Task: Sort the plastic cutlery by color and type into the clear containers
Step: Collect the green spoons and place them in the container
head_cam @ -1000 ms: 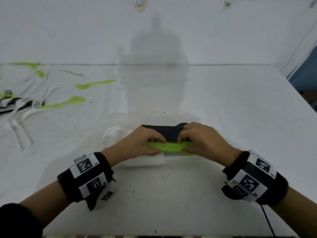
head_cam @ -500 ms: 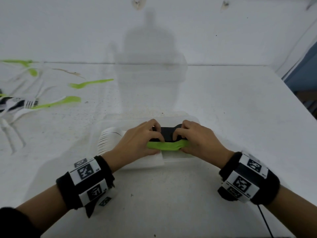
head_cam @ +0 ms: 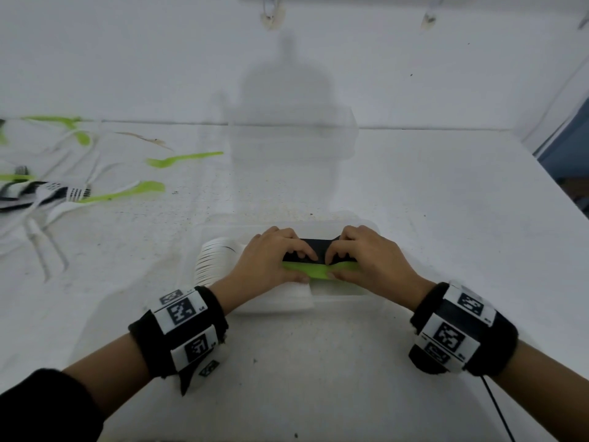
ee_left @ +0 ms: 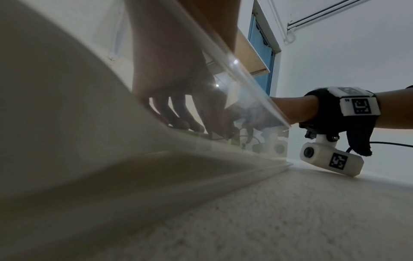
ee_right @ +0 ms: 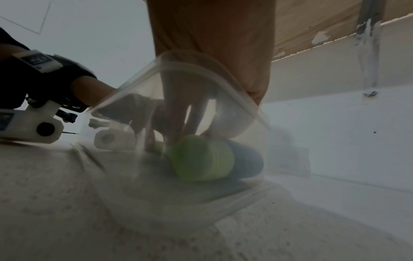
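Left hand: the left hand (head_cam: pixel 274 260) is inside the clear container (head_cam: pixel 376 299), its fingers (head_cam: pixel 304 252) curled down on the green spoons (head_cam: pixel 314 270), thumb at the near side of the stack.
Right hand: the right hand (head_cam: pixel 363 260) mirrors it — fingers (head_cam: pixel 334 252) bent and clamped on the same green stack from the other end.
Green stack: it lies inside the container, between the black cutlery (head_cam: pixel 318 245) behind it and the white cutlery (head_cam: pixel 216 260) at the left; the right wrist view shows the nested green bowls (ee_right: pixel 201 159) against the container wall.
Change: compared with a second ago the two hands sit closer together and the fingertips now cover more of the black cutlery; the green stack stays at the same place.
Meaning: it seems the person is squaring the green spoons into a tidy row, so this group is nearly settled — not yet released.
Remaining work: loose green spoons (head_cam: pixel 181 159) and white forks (head_cam: pixel 47 247) lie scattered on the worktop (head_cam: pixel 446 218) far to the left, well apart from the container.
Second container: another clear container (head_cam: pixel 344 129) stands behind; its content cannot be told.
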Demonstrator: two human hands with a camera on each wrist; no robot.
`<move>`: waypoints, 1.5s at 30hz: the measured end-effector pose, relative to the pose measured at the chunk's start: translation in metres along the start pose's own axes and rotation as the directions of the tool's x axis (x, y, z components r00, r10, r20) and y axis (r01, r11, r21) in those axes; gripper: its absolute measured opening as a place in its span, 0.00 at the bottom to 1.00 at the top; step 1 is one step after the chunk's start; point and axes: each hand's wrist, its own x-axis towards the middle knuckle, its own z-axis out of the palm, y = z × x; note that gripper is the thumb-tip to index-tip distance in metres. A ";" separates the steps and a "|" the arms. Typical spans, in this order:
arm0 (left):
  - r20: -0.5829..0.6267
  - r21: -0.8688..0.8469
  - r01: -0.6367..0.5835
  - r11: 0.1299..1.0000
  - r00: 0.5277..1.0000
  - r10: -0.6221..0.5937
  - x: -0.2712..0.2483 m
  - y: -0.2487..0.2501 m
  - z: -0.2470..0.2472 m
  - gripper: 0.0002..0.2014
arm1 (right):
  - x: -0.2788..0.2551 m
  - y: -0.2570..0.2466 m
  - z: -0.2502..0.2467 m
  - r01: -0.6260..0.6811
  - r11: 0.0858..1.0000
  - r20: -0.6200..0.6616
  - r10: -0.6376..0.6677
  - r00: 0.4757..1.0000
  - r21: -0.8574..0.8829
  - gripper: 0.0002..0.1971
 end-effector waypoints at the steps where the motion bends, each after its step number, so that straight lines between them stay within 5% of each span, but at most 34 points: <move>1: -0.001 0.000 -0.007 1.000 1.000 0.007 0.000 0.000 0.000 0.18 | 0.000 0.000 0.000 0.004 1.000 -0.003 -0.004 1.000 -0.002 0.10; 21: 0.041 0.101 0.009 0.995 0.999 -0.013 -0.005 0.015 -0.012 0.16 | -0.001 -0.007 -0.006 0.123 0.983 0.040 -0.119 0.992 -0.133 0.15; 25: -0.154 -0.138 0.028 0.990 0.987 -0.050 -0.023 0.011 -0.022 0.11 | 0.003 -0.028 -0.012 0.180 0.983 -0.018 -0.180 0.983 0.018 0.15; 32: -0.491 -0.343 0.162 0.925 0.808 -0.324 -0.110 -0.038 -0.062 0.09 | 0.042 -0.119 0.001 0.356 0.893 -0.106 -0.340 0.935 0.274 0.14; 39: -0.587 -0.418 0.350 0.839 0.601 -0.543 -0.245 -0.107 -0.106 0.09 | 0.079 -0.262 0.043 0.493 0.772 -0.056 -0.517 0.854 0.401 0.14; 45: -0.611 -0.428 0.477 0.768 0.474 -0.634 -0.349 -0.176 -0.143 0.11 | 0.113 -0.389 0.081 0.537 0.719 -0.044 -0.580 0.813 0.442 0.16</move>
